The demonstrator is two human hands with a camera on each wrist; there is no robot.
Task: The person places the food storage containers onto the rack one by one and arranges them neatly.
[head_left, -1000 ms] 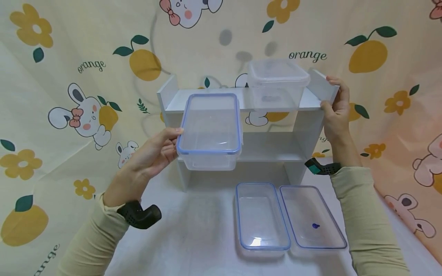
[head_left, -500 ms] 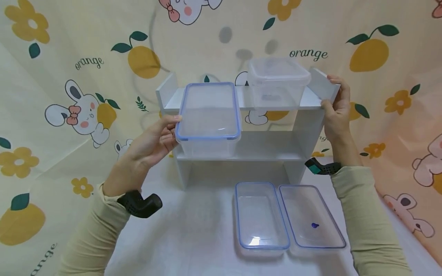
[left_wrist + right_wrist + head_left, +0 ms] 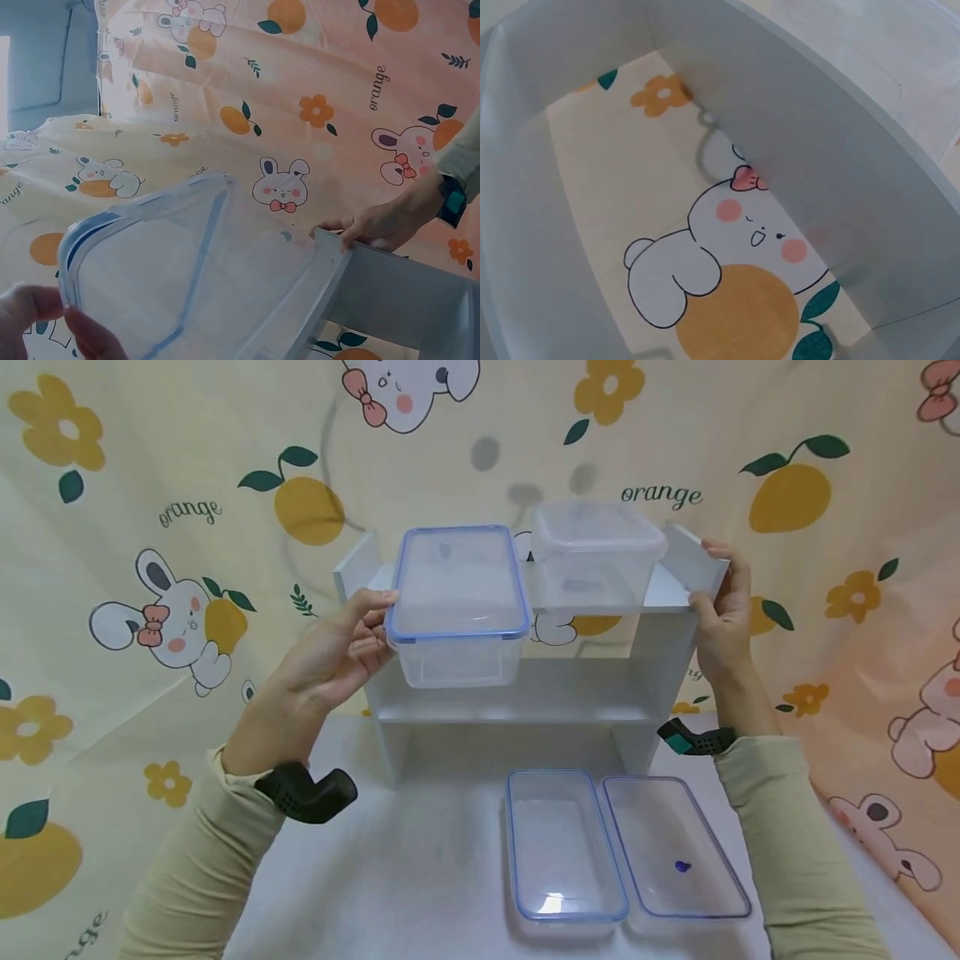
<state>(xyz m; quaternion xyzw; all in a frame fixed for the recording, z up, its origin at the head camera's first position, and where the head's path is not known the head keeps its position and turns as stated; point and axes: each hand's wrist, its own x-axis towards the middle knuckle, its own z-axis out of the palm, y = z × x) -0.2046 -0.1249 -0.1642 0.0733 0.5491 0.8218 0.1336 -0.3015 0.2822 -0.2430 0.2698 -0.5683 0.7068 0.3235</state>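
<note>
My left hand [image 3: 322,668] pinches the left edge of a clear lidded food container [image 3: 459,585] with a blue rim. It holds the container up in front of the left part of the white shelf unit's top board; whether they touch I cannot tell. In the left wrist view, thumb and fingers grip a corner of the container [image 3: 150,270]. My right hand [image 3: 727,618] holds the right side panel of the shelf unit [image 3: 585,693], its thumb in front. The right wrist view shows the shelf's inside panels [image 3: 817,135], with that hand out of sight.
A clear lidded container [image 3: 600,552] stands on the top board's right part. On the white table [image 3: 390,877] before the shelf lie a blue-rimmed container [image 3: 566,852] and, to its right, another blue-rimmed piece [image 3: 675,852] with a small blue mark. A printed cloth [image 3: 480,460] hangs behind.
My left hand has raised the container from before the middle board to the height of the top board. My right hand stays on the side panel. The head view has shifted slightly.
</note>
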